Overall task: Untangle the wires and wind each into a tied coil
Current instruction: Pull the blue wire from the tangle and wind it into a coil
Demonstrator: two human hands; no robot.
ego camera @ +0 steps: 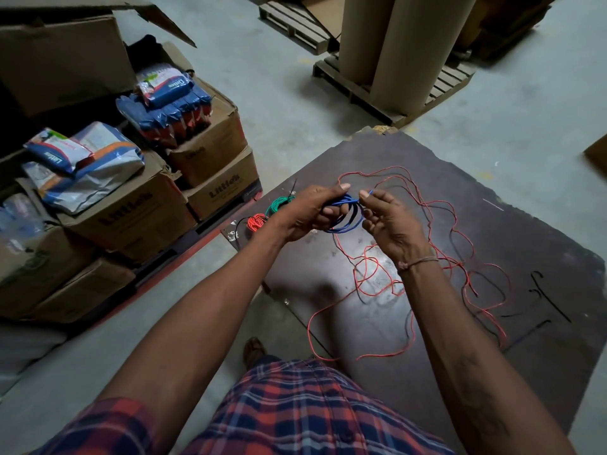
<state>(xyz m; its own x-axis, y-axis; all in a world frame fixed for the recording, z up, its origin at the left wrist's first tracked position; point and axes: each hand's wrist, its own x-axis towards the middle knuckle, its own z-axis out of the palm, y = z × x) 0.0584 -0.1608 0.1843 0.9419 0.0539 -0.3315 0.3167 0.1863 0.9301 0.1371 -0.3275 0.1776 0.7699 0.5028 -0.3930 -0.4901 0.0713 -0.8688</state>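
Presently: left hand (pixel 307 213) grips coiled blue wire (pixel 345 218); right hand (pixel 391 224) pinches its end; brown cardboard cartons (pixel 210 165) printed "Little's".

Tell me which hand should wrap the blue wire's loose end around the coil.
Right. The right hand already pinches the loose end beside the blue coil, while the left hand grips the coil and should probably just steady it.

I see a dark, worn surface (pixel 492 244) with chipped edges, set low over the concrete floor (pixel 279 77). On it lies a loose tangle of red wire (pixel 473 257) mixed with black wire (pixel 407 323). Near its far left corner rest a green coil (pixel 279 203) and a small red coil (pixel 257 222).
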